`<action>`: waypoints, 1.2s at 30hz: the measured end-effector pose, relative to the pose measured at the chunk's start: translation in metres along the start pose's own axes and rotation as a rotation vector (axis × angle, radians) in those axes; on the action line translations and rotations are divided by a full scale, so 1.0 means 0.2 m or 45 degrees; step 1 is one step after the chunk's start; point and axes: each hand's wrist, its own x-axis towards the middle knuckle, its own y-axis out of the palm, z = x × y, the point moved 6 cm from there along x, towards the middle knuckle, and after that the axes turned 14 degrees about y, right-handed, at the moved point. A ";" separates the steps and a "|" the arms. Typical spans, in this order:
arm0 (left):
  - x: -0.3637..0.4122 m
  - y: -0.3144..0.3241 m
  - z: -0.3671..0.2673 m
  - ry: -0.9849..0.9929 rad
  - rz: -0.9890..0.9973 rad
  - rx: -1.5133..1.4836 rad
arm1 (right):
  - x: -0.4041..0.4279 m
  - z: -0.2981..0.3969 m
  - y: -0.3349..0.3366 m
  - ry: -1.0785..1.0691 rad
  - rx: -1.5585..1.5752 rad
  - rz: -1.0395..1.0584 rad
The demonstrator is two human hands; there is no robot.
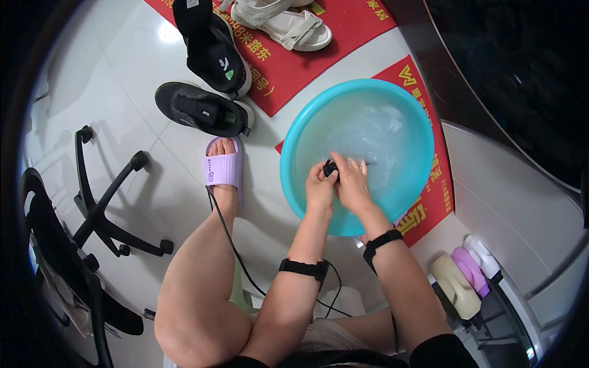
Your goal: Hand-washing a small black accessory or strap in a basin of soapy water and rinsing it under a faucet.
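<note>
A turquoise plastic basin [288, 161] of cloudy, slightly foamy water [377, 124] stands on the floor before me. Both my hands meet inside it, toward its near left side. My left hand [320, 187] pinches a small dark item [329, 168], perhaps a wet piece of black fabric, between thumb and fingers. Against that item's right side presses my right hand [353, 184], with the fingers curled and their tips near the water. Much of the item is hidden by my fingers, so its full shape cannot be made out. A black strap circles each of my forearms.
Red mats [294, 69] with printed writing lie under and beyond the basin. Black sneakers [202, 110] and white sandals [299, 30] stand at the upper left. A wheeled chair [99, 216] is at left, detergent bottles [455, 285] at right. A black cable [234, 248] crosses my leg.
</note>
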 end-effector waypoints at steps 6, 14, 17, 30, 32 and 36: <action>0.00 -0.07 0.00 0.050 -0.267 0.168 | 0.08 -0.22 0.14 0.629 -0.260 0.328; -0.12 0.19 -0.03 -0.738 0.136 -0.590 | -0.22 0.13 -0.16 0.399 0.575 -0.030; -0.07 0.22 -0.16 -0.403 0.198 -0.657 | -0.34 0.28 -0.24 0.361 0.669 -0.170; -0.24 0.44 -0.12 -0.379 0.455 -0.718 | -0.06 0.08 -0.41 0.162 0.389 -0.479; -0.17 0.38 -0.13 -0.367 0.386 -1.058 | -0.16 0.17 -0.29 0.165 0.446 -0.256; -0.15 0.40 -0.21 -0.325 0.403 -0.949 | -0.23 0.31 -0.36 0.064 0.599 -0.251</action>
